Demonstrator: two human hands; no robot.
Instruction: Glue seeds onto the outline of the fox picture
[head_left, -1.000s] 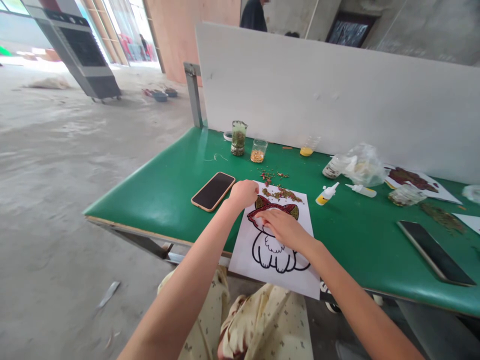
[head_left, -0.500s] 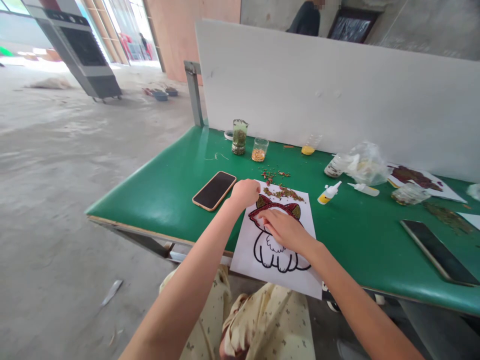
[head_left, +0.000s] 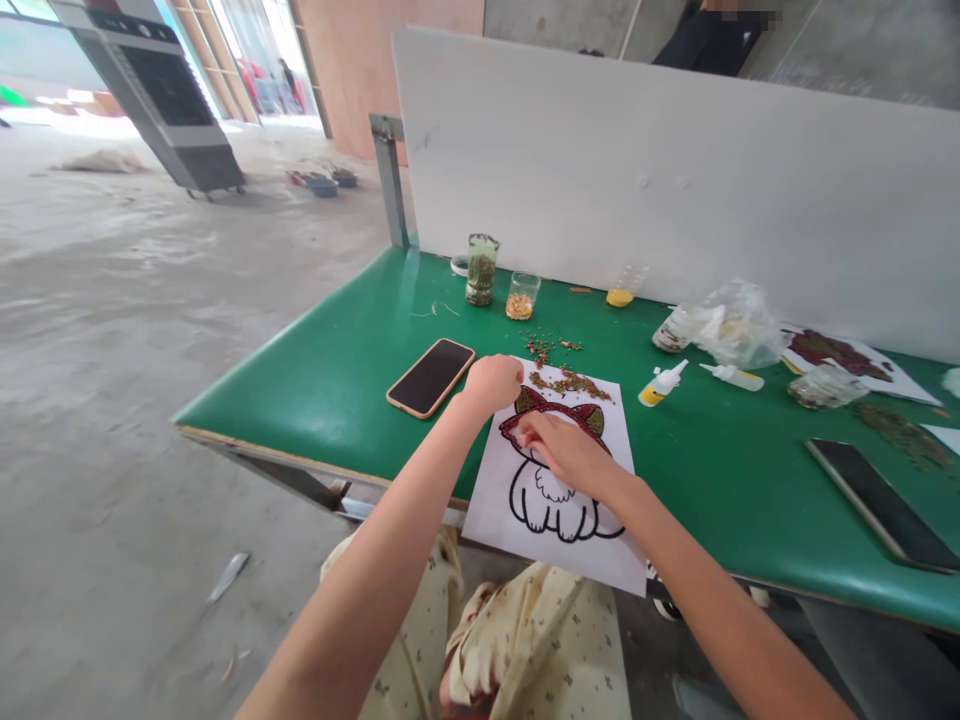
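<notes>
spot dark-clothed person [head_left: 709, 45] farther right than before behind white panel [head_left: 600, 165]; likely setting red-and-green grains [head_left: 571, 384] on black-lined cat drawing [head_left: 555, 492], on white paper sheet [head_left: 495, 510] overhanging green tabletop [head_left: 330, 370]; with left hand [head_left: 495, 382] and right hand [head_left: 564, 447] curled, cannot tell whether pinching; calls for fine placing.

A phone [head_left: 431, 378] in a pinkish case lies face up on the green table [head_left: 315, 360] to my left, a second phone [head_left: 885, 505] to my right. Ahead, a person [head_left: 709, 42] in dark clothing shows above a white board [head_left: 637, 150]; farther left, an air cooler [head_left: 169, 100] and a blue basin [head_left: 322, 187] stand on the grey floor [head_left: 112, 340].
</notes>
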